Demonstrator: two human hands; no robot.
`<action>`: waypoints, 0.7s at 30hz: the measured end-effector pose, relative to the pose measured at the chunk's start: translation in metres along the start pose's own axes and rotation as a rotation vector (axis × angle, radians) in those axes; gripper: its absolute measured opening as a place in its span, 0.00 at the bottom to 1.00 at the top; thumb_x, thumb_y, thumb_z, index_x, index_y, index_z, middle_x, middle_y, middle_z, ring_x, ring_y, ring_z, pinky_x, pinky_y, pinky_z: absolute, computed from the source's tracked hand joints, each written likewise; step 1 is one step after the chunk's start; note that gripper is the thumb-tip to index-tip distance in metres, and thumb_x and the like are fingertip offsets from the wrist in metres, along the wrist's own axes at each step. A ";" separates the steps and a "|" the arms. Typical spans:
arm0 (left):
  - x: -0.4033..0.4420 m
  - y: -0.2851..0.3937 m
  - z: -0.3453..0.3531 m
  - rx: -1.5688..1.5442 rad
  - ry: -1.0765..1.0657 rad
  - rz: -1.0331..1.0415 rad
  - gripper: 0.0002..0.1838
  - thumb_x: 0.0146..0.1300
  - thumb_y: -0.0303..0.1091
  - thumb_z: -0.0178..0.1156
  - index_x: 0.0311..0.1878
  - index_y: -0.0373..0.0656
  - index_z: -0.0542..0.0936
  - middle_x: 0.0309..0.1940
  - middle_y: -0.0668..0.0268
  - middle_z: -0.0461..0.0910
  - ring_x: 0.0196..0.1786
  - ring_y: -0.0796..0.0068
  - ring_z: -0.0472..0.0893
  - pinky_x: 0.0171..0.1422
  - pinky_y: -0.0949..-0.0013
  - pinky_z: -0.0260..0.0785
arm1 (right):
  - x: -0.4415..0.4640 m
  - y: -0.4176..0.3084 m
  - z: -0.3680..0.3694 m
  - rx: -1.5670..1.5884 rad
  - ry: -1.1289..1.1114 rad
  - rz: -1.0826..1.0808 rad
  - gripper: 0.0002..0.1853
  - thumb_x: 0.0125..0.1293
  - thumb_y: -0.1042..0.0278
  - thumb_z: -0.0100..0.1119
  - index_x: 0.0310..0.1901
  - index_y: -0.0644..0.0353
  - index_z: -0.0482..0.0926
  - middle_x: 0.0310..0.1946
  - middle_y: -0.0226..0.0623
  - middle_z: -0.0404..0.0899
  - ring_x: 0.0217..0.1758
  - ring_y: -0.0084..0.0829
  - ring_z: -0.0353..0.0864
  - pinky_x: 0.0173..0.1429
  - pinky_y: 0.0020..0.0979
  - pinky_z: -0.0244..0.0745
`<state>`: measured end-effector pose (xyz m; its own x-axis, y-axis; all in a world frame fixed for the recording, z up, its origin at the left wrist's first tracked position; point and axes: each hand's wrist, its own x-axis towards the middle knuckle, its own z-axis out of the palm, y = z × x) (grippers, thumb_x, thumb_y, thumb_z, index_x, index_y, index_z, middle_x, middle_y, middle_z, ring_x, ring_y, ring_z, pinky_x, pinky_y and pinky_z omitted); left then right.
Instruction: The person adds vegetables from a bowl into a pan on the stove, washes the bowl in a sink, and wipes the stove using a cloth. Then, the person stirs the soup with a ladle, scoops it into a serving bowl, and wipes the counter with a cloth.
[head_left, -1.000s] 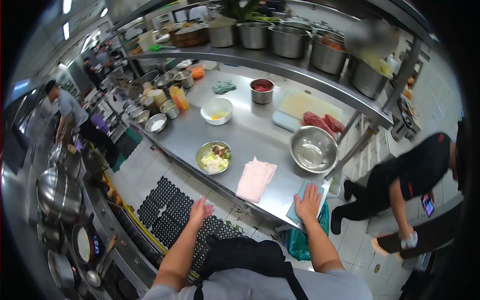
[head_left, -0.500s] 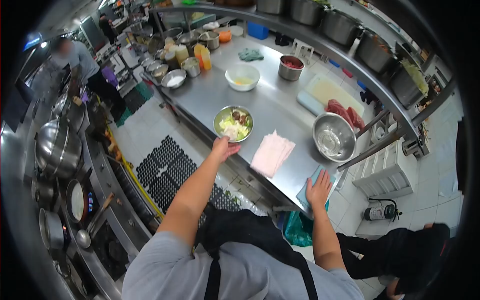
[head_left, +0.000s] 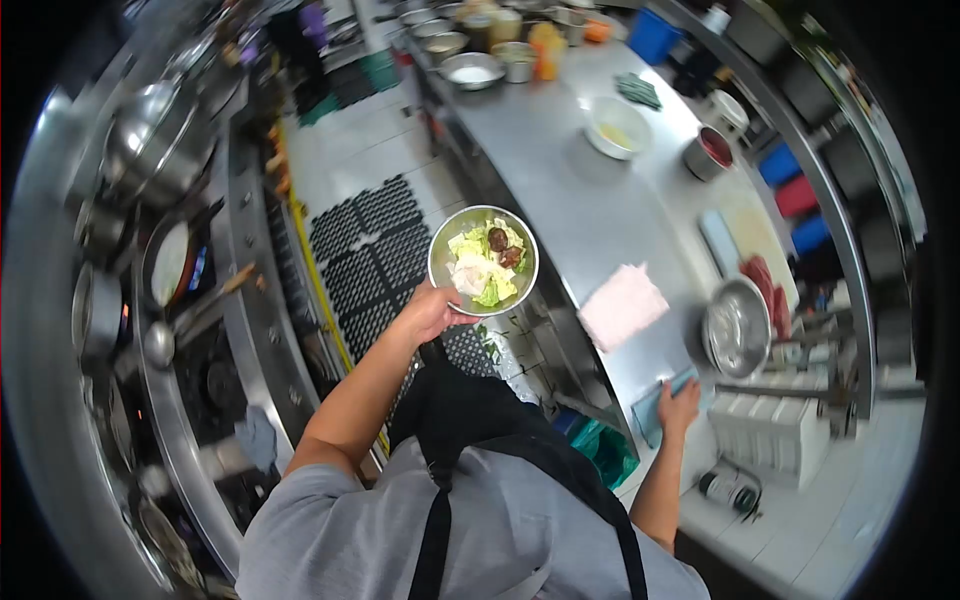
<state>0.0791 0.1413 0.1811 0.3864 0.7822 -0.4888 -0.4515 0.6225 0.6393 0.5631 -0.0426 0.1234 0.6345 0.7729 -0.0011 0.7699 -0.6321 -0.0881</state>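
My left hand point(head_left: 432, 312) grips the near rim of a metal bowl point(head_left: 525, 290), held out over the floor beside the counter. Inside it lie cut cabbage point(head_left: 490, 288), dark brown rounded pieces point(head_left: 504, 248) and a pale lump point(head_left: 467, 278). At the counter's near corner my right hand point(head_left: 680, 408) has its fingers closed on the edge of a blue-green cloth point(head_left: 650, 420). A pink cloth point(head_left: 623, 307) lies flat on the steel counter point(head_left: 570, 200), to the left of that hand. An upright-tilted looking steel bowl point(head_left: 737, 330) sits beyond it.
Raw meat point(head_left: 770, 290) rests by a cutting board point(head_left: 765, 235). A white bowl point(head_left: 617, 128) and a metal pot point(head_left: 708, 153) stand farther back. On the left runs a stove with a lit burner under a pan point(head_left: 172, 262) and a ladle point(head_left: 160, 345). Black mats point(head_left: 375, 270) cover the floor.
My left hand has lifted the bowl off the counter and carried it left over the floor. My right hand's fingers have curled from flat onto the blue-green cloth. The view has turned left.
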 end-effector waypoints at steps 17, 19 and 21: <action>-0.119 0.060 -0.143 -0.161 0.503 0.282 0.37 0.53 0.16 0.48 0.69 0.43 0.54 0.54 0.49 0.75 0.41 0.51 0.84 0.40 0.56 0.83 | -0.087 -0.553 -0.051 0.725 -0.311 -1.484 0.22 0.59 0.70 0.63 0.56 0.62 0.73 0.51 0.45 0.76 0.48 0.42 0.78 0.54 0.37 0.74; -0.126 0.071 -0.158 -0.169 0.560 0.298 0.38 0.53 0.17 0.49 0.70 0.45 0.54 0.55 0.52 0.75 0.45 0.54 0.84 0.39 0.56 0.83 | -0.102 -0.593 -0.049 0.722 -0.511 -1.429 0.22 0.61 0.71 0.62 0.56 0.64 0.72 0.50 0.44 0.76 0.46 0.35 0.79 0.52 0.32 0.75; -0.139 0.089 -0.165 -0.174 0.587 0.290 0.40 0.53 0.18 0.50 0.72 0.48 0.54 0.57 0.54 0.74 0.49 0.56 0.82 0.40 0.57 0.83 | -0.109 -0.624 -0.028 0.807 -0.727 -1.343 0.20 0.63 0.72 0.60 0.57 0.66 0.71 0.49 0.43 0.77 0.45 0.29 0.79 0.51 0.29 0.75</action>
<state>-0.1478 0.0923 0.2078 -0.2489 0.7720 -0.5849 -0.6130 0.3420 0.7122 0.0154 0.2662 0.2063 -0.7049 0.7033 0.0923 0.3225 0.4336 -0.8415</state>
